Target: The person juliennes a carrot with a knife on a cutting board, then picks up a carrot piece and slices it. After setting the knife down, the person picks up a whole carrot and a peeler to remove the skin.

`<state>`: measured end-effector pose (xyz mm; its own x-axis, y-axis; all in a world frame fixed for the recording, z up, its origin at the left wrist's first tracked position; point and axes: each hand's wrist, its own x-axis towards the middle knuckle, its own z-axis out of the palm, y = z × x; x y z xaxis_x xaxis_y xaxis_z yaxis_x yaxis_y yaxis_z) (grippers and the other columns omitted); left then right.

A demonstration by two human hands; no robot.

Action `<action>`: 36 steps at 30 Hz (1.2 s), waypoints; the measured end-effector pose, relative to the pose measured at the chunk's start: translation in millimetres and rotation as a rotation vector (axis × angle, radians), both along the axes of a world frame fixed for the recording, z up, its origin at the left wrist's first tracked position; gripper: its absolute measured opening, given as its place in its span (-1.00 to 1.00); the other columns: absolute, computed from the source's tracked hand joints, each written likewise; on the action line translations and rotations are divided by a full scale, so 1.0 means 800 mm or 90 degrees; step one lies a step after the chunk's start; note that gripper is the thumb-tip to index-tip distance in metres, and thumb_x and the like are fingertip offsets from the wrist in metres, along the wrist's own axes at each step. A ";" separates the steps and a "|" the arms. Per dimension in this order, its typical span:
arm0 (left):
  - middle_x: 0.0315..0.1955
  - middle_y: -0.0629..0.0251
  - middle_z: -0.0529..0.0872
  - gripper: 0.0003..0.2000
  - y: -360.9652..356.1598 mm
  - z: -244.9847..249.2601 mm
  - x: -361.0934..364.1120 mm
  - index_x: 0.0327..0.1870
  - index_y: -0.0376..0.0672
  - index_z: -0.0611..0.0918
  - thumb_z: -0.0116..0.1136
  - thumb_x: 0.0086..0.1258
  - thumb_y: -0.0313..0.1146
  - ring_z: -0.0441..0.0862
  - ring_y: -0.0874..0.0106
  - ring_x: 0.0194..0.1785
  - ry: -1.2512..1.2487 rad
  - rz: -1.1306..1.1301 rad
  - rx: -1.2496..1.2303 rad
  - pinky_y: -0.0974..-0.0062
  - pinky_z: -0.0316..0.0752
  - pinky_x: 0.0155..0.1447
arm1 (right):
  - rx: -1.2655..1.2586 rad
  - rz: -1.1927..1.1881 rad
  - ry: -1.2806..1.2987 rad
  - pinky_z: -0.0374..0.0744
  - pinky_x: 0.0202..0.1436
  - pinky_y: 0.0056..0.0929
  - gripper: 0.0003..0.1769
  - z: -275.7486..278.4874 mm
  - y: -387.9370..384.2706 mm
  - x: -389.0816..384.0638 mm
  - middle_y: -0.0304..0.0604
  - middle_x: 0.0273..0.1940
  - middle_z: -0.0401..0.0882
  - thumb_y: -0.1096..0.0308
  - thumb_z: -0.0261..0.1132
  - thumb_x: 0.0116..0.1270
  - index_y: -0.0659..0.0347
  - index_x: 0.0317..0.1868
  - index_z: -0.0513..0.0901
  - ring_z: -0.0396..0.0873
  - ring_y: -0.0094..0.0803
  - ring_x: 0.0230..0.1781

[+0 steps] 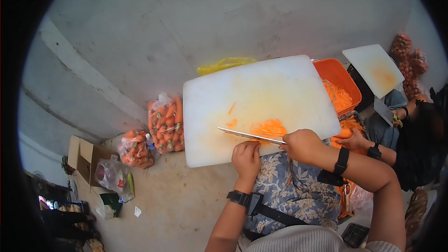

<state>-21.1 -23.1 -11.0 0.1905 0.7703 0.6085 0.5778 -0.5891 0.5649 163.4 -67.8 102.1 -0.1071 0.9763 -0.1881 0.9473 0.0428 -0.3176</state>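
A large white cutting board [224, 98] lies in front of me, with a pile of sliced carrot [270, 128] near its front edge and a few loose slices farther left. My right hand [303, 145] is wrapped round the handle of a knife [242, 134], whose long blade points left across the board, just in front of the pile. Close to the blade, my left hand [246, 158] rests at the board's front edge with curled fingers. A bit of orange shows by its fingertips, but what they hold is hidden.
Bags of whole carrots [165, 123] stand left of the board. At its right is an orange bin [357, 91] of cut carrot. Another person's hand [353, 139] is close to my right forearm, near a second white board [375, 70]. A cardboard box [86, 158] sits far left.
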 end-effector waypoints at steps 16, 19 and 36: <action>-0.37 0.24 0.71 -0.94 -0.001 0.004 0.001 -0.38 -0.17 0.72 0.31 0.14 -0.53 0.65 0.21 -0.27 -0.049 -0.005 -0.023 0.33 0.53 -0.13 | 0.147 -0.023 0.080 0.56 -0.36 -0.06 -0.68 -0.048 0.013 -0.014 0.07 -0.53 0.61 0.15 0.29 0.30 0.24 -0.45 0.64 0.62 0.03 -0.48; -0.35 0.29 0.70 -0.96 0.000 -0.005 0.001 -0.36 -0.14 0.71 0.31 0.18 -0.46 0.63 0.23 -0.23 -0.038 0.004 -0.015 0.32 0.52 -0.12 | 0.126 -0.047 0.064 0.55 -0.36 -0.04 -0.65 -0.027 0.003 -0.004 0.07 -0.55 0.60 0.11 0.29 0.31 0.24 -0.46 0.63 0.62 0.04 -0.48; -0.38 0.25 0.69 -0.95 0.000 -0.002 0.001 -0.40 -0.16 0.70 0.30 0.13 -0.51 0.63 0.20 -0.28 -0.021 0.004 0.005 0.31 0.52 -0.16 | -0.034 -0.008 -0.022 0.61 -0.25 -0.11 -0.74 -0.030 0.023 -0.025 0.07 -0.43 0.67 0.21 0.31 0.27 0.26 -0.37 0.71 0.68 -0.02 -0.37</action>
<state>-20.2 -22.8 -12.4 0.1647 0.7664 0.6209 0.5627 -0.5900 0.5790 143.3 -49.2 77.9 -0.0871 0.9659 -0.2439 0.9582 0.0142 -0.2859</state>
